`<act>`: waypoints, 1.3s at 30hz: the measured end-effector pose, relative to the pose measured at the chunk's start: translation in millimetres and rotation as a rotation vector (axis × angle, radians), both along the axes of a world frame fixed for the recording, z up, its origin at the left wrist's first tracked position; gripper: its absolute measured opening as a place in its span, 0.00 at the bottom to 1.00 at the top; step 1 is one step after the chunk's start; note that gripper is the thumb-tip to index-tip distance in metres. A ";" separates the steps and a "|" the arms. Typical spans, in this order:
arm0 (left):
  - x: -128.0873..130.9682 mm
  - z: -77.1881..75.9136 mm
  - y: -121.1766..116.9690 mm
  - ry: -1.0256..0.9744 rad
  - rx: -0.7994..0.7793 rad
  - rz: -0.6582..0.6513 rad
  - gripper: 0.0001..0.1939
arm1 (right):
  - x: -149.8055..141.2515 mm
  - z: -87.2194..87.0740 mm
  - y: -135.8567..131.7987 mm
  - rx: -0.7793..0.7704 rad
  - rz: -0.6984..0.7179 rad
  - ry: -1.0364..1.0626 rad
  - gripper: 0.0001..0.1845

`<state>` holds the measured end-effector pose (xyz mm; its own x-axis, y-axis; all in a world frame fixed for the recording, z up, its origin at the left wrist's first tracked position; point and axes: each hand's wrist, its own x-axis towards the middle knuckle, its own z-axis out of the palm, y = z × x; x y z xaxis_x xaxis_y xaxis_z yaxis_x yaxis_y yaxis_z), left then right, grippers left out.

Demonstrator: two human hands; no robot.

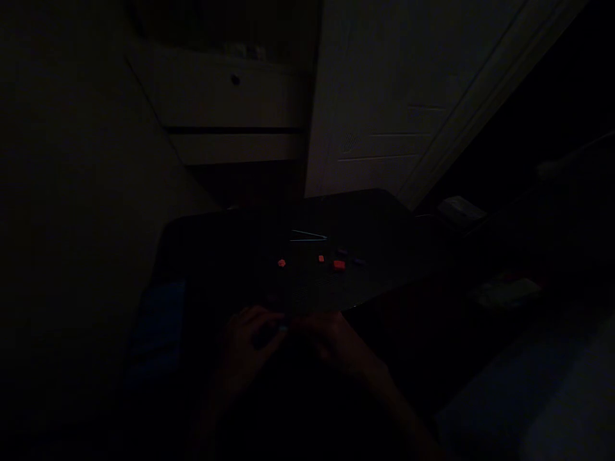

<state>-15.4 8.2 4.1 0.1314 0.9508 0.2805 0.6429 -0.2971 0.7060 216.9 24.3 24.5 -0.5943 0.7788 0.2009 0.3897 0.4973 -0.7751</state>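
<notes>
a small pale piece (282,328) sits at the fingertips of the left hand (250,336), thumb and finger pinched on it; the right hand (331,333) is beside it, its finger spread too dark to tell.

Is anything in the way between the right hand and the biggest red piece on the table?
Nothing I can see blocks the space between the right hand and the biggest red piece, but it's too dark to be sure.
</notes>
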 end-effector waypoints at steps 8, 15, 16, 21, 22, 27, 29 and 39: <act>4.4 2.6 -1.4 -0.027 0.019 0.045 0.06 | 4.1 -1.2 -2.9 -0.018 -0.047 0.040 0.21; 3.4 2.6 -1.8 -0.035 -0.009 0.049 0.07 | -3.7 -2.1 -5.7 0.022 -0.064 0.072 0.22; 3.4 2.9 -1.4 -0.029 -0.012 0.043 0.07 | -5.0 -2.1 -5.6 0.029 -0.060 0.041 0.23; 3.0 2.1 -0.1 0.004 -0.010 0.029 0.07 | -2.6 -0.3 -3.9 0.047 -0.051 -0.083 0.24; 2.7 1.5 -0.1 0.017 -0.010 0.028 0.08 | -1.0 0.1 -3.7 0.049 -0.051 -0.081 0.24; 0.9 -0.1 0.0 0.043 -0.025 0.014 0.07 | 3.9 0.6 -3.6 0.042 -0.058 -0.048 0.23; 0.7 1.1 0.4 0.037 -0.026 0.007 0.06 | 3.3 -0.4 -2.8 0.037 -0.048 -0.038 0.22; 3.9 4.0 -0.1 0.070 -0.008 0.029 0.04 | 3.9 -7.2 4.7 0.013 -0.021 -0.087 0.25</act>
